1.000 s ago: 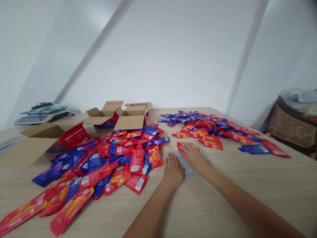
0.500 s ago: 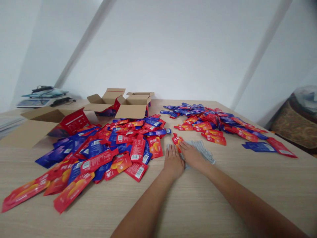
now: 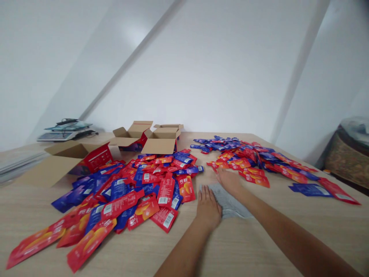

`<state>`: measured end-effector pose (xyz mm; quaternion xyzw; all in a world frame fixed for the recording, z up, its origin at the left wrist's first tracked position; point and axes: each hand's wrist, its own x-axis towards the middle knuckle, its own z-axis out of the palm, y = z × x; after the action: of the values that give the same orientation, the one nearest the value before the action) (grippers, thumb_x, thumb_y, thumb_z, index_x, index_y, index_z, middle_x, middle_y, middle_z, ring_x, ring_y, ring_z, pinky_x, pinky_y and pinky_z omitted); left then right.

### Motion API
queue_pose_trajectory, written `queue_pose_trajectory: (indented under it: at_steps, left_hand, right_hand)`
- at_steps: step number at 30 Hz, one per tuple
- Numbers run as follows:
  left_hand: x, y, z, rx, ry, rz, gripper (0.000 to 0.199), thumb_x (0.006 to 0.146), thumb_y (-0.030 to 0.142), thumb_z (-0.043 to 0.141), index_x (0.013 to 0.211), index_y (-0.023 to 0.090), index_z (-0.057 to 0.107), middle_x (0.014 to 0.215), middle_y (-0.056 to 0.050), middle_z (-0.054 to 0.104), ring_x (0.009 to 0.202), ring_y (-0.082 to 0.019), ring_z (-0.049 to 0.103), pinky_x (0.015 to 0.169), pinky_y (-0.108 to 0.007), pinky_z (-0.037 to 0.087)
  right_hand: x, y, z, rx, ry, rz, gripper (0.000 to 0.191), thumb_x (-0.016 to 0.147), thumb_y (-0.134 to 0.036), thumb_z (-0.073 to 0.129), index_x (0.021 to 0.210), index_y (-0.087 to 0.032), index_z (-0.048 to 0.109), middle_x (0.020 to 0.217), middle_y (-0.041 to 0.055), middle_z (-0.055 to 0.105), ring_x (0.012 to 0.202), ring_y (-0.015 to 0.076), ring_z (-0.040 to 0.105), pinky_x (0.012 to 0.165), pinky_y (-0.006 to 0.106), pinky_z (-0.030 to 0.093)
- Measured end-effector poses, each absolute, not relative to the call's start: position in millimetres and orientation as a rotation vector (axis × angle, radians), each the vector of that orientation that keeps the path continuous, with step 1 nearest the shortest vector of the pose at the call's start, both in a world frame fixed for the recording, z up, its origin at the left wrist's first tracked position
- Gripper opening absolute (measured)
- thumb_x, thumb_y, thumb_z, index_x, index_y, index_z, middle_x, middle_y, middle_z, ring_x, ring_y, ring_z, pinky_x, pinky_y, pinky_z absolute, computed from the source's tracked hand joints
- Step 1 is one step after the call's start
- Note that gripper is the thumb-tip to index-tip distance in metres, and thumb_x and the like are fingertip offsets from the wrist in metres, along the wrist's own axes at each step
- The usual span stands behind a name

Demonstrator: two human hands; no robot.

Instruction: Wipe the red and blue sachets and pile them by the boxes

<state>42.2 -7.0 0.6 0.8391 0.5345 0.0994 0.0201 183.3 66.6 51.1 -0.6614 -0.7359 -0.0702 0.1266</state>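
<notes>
My left hand [image 3: 209, 206] lies flat, fingers stretched out, on the left part of a grey cloth [image 3: 230, 202] spread on the table. My right hand [image 3: 229, 181] is just beyond the cloth, at the near left edge of the right heap of pouches. A red pouch [image 3: 212, 165] shows at its fingertips, which seem closed on the pouch's edge; the hand partly hides this contact. Left of my left hand is a large heap of red and blue pouches [image 3: 165, 190]. An orange-red pouch [image 3: 186, 188] lies nearest to that hand.
Open cardboard boxes [image 3: 160, 146] stand behind the left heap, and another open box [image 3: 54, 161] is at the far left. A stack of flat items [image 3: 66, 132] with a cable sits behind. A brown patterned chair [image 3: 348, 157] is beyond the table's right edge.
The view has tilted up slightly. The red pouch that lay on the cloth under my hands is gone from there. My right hand has moved forward to the right heap; my left hand stays on the cloth.
</notes>
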Motion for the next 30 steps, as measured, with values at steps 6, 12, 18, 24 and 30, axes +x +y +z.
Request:
queue_pose_trajectory:
  at_steps: [6,12,18,24,30]
  left_hand:
    - [43,-7,-1,2.588,1.671,0.284,0.063,0.090,0.036,0.026,0.140,-0.002,0.031,0.149,-0.022,0.022,0.139,-0.035,0.013,0.111,-0.049,0.018]
    - [41,-7,-3,2.641,1.659,0.295,0.062,0.090,0.036,0.026,0.140,-0.001,0.031,0.149,-0.022,0.023,0.139,-0.035,0.013,0.111,-0.050,0.017]
    - [43,-5,-6,2.609,1.678,0.333,0.061,0.090,0.037,0.030,0.139,0.000,0.034,0.148,-0.021,0.027,0.139,-0.034,0.016,0.110,-0.050,0.018]
    - [35,3,5,2.451,1.767,0.620,0.054,0.093,0.038,0.031,0.140,0.012,0.034,0.135,-0.013,0.048,0.124,-0.026,0.041,0.104,-0.038,0.031]
    - [33,15,28,2.471,1.769,0.455,0.026,0.085,0.018,0.046,0.106,0.016,0.060,0.108,-0.011,0.057,0.108,-0.025,0.047,0.094,-0.035,0.036]
  right_hand:
    - [192,117,109,-1.723,-1.840,0.364,0.026,0.084,-0.020,0.042,0.086,-0.008,0.064,0.086,0.0196,0.067,0.091,0.0318,0.062,0.086,0.050,0.044]
    - [143,151,130,-1.331,-1.913,0.669,0.035,0.090,-0.033,0.041,0.119,-0.019,0.053,0.113,0.0100,0.064,0.099,0.0179,0.062,0.086,0.035,0.049]
    - [185,127,98,-1.454,-2.117,0.740,0.026,0.073,-0.024,0.059,0.095,-0.013,0.067,0.108,0.0133,0.067,0.106,0.0260,0.057,0.098,0.039,0.039]
    - [261,71,52,-1.711,-2.377,0.689,0.024,0.062,-0.019,0.063,0.086,-0.017,0.067,0.086,0.0049,0.068,0.083,0.0212,0.061,0.078,0.032,0.046]
    - [276,42,66,-1.537,-2.394,0.407,0.010,0.073,-0.023,0.058,0.080,-0.018,0.061,0.085,0.0052,0.064,0.081,0.0186,0.058,0.073,0.028,0.044]
